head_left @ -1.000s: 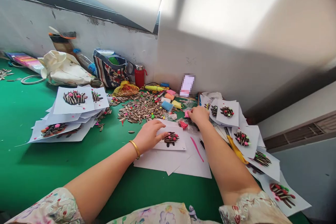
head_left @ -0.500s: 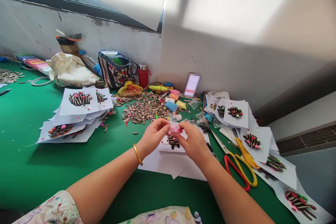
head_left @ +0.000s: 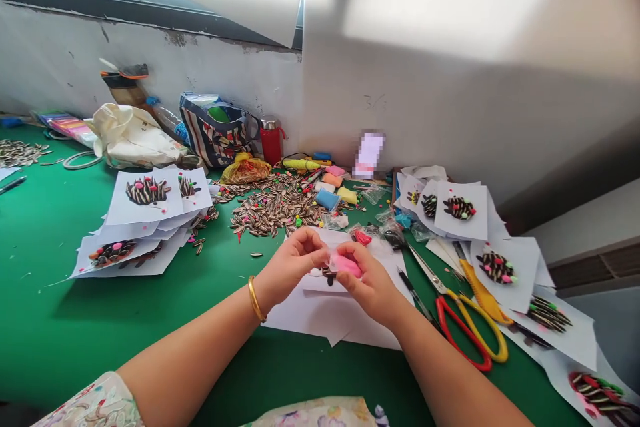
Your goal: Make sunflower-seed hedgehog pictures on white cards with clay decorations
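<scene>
My right hand (head_left: 375, 283) is closed around a soft pink lump of modelling clay (head_left: 349, 266), held above the paper. My left hand (head_left: 297, 263), with a gold bangle at the wrist, pinches what looks like the clear plastic wrapper at the clay's left side. Beneath both hands lies a white sheet (head_left: 295, 310) with a smaller card on it. That card bears a hedgehog figure (head_left: 329, 273) of striped sunflower seeds and dark clay, partly hidden by my fingers. A red lump of clay (head_left: 362, 236) in plastic lies just behind my right hand.
A heap of sunflower seeds (head_left: 275, 207) spreads behind my hands, with blue clay (head_left: 327, 199) and yellow clay (head_left: 347, 195) beside it. Scissors (head_left: 463, 313), a black pen (head_left: 416, 293) and a yellow cutter (head_left: 483, 290) lie right. Hedgehog cards are stacked left (head_left: 117, 203) and right (head_left: 477, 213).
My hands have drawn slightly apart. The pink clay, earlier wrapped between both hands, now shows more fully in my right hand. The view has shifted a little.
</scene>
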